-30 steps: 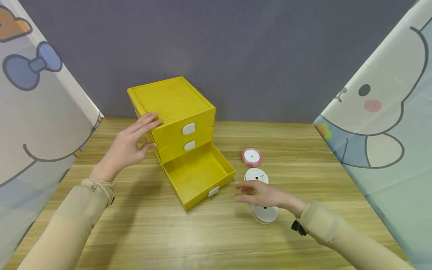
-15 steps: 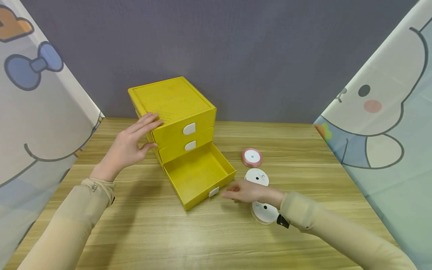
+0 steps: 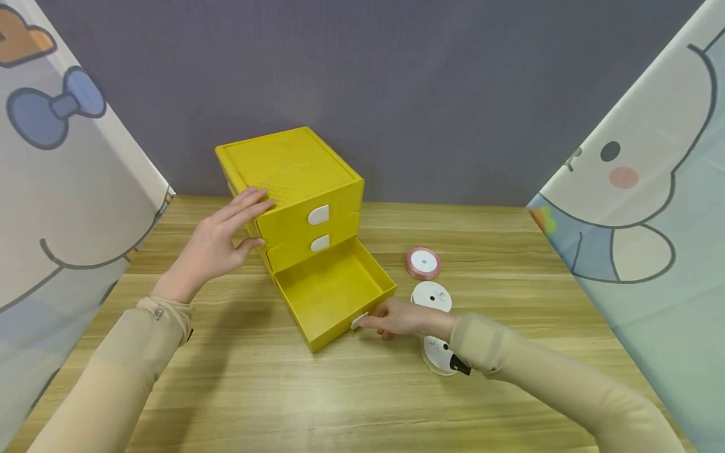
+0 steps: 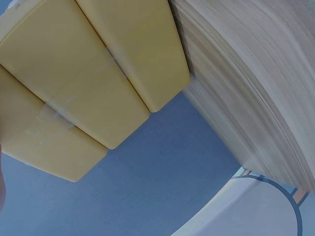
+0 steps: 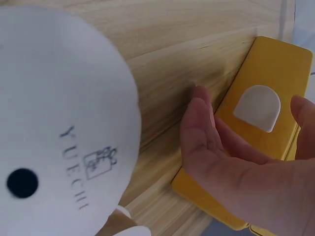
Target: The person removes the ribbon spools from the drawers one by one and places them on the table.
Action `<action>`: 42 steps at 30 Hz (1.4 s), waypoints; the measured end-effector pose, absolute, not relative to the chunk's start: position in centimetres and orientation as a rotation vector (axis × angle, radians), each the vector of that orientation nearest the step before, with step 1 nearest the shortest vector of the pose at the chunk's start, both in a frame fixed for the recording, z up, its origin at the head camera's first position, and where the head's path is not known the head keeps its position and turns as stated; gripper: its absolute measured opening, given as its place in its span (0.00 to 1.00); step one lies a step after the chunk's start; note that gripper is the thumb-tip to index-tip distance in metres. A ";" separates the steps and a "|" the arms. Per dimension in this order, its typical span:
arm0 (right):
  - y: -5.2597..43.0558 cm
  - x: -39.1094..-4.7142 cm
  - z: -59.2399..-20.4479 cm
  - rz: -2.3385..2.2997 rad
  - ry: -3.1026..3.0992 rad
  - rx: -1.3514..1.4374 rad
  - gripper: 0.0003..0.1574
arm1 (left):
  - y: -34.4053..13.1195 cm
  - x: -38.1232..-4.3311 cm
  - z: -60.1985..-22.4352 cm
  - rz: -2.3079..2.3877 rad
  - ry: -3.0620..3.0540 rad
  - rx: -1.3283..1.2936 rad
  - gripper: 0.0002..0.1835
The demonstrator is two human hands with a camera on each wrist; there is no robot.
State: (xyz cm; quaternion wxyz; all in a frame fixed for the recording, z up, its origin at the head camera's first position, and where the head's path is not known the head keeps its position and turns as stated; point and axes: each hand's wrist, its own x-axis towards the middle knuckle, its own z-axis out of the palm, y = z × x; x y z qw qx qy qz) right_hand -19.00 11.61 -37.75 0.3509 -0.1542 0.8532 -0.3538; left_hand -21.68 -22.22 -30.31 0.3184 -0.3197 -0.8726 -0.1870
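Note:
A yellow three-drawer cabinet (image 3: 294, 160) stands at the back left, its bottom drawer (image 3: 331, 336) pulled out with a bare inside. My left hand (image 3: 221, 236) rests on the cabinet's front left corner, fingers straight on the top and thumb by the front edge. In the left wrist view, the cabinet's side (image 4: 83, 83) fills the upper left. My right hand (image 3: 402, 318) is at the bottom drawer's white pull tab (image 3: 358, 321). The right wrist view has the thumb and bent fingers apart on either side of the tab (image 5: 258, 108).
Right of the drawer lie a pink-edged ribbon spool (image 3: 423, 263) and two white spools, one (image 3: 432, 296) behind the right wrist and one (image 3: 436, 357) partly under it. Printed cloth panels (image 3: 629, 157) flank the wooden table (image 3: 340, 402); a grey wall (image 3: 425, 94) rises behind.
My right hand has moved left from over the white spools to the bottom drawer's pull tab. The left hand, cabinet and spools have stayed in place.

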 end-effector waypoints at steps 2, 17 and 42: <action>11.4 -19.1 -37.8 -0.913 2.222 -0.377 0.25 | -22.2 -21.7 -30.3 -0.496 -2.301 -0.839 0.40; 10.1 -19.3 -38.4 -0.951 2.245 -0.262 0.25 | -22.3 -21.7 -30.2 -0.507 -2.323 -0.835 0.39; 8.7 -20.5 -37.6 -0.963 2.284 -0.228 0.26 | -22.2 -21.6 -30.2 -0.503 -2.315 -0.837 0.40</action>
